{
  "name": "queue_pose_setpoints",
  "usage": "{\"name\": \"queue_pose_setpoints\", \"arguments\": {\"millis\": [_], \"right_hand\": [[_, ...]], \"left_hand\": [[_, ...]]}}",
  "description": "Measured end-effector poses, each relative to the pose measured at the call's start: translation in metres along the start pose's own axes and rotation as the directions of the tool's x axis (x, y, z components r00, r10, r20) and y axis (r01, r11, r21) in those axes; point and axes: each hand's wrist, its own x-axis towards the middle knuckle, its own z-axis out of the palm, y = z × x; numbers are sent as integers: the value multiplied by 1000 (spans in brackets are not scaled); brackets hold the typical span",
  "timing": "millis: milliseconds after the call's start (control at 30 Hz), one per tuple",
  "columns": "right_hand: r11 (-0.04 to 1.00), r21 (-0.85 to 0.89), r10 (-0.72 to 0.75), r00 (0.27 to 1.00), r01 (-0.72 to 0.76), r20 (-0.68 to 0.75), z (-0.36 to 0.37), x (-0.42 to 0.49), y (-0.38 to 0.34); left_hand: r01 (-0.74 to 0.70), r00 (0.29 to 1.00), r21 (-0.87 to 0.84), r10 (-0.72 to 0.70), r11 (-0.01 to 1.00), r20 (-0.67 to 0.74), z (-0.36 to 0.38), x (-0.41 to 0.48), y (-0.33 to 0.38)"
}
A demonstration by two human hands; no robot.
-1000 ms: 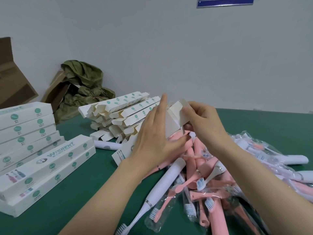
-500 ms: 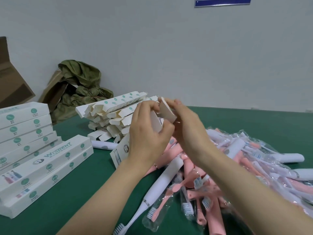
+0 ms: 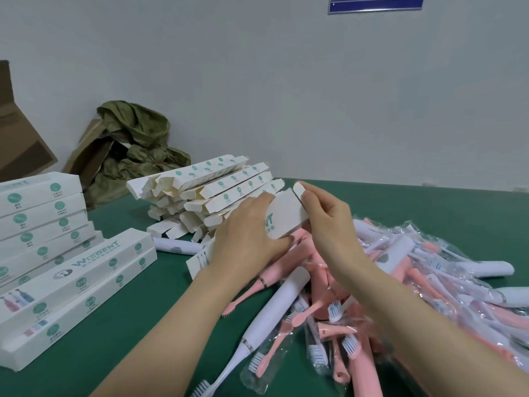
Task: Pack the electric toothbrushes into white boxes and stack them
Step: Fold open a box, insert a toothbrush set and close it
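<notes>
WISDENT runs in pale teal capitals along the top of the closed box (image 3: 94, 262) on the worktop. Right of that box, the held box (image 3: 289, 213) shows only "NT" and small unreadable characters beside the left hand (image 3: 246, 233). High above it, the blue wall sign (image 3: 375, 2) is too blurred to read.

My left forearm (image 3: 160, 339) and right forearm (image 3: 429, 333) rise from the lower edge and converge at centre. My left hand (image 3: 246, 233), back toward the camera, wraps fingers and thumb round the white box (image 3: 287, 214). My right hand (image 3: 329, 222), wrist bent, pinches the box's end flap (image 3: 299, 189) between thumb and forefinger.
</notes>
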Motion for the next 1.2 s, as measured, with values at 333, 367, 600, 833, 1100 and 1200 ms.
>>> {"name": "queue_pose_setpoints", "arguments": {"millis": [333, 367, 600, 833, 1100, 1200], "right_hand": [[994, 101, -47, 994, 37, 102, -5, -1, -11], [997, 65, -53, 994, 47, 94, -5, -2, -10], [983, -126, -130, 991, 134, 41, 1, -4, -8], [858, -398, -309, 945, 325, 105, 6, -10, -6], [965, -252, -94, 994, 78, -51, -15, 1, -3], [978, -104, 184, 983, -183, 0, -28, 10, 2]], "left_hand": [[51, 996, -231, -66, 972, -59, 0, -2, 3], [51, 996, -231, -67, 972, -60, 1, -2, 3], [26, 994, -234, -51, 972, -101, 3, -2, 4], [4, 992, -266, -39, 964, -123, 3, 0, 1], [48, 999, -120, -48, 992, 4, 15, -4, 11], [33, 997, -139, -23, 990, 75, 6, -4, 10]]}}
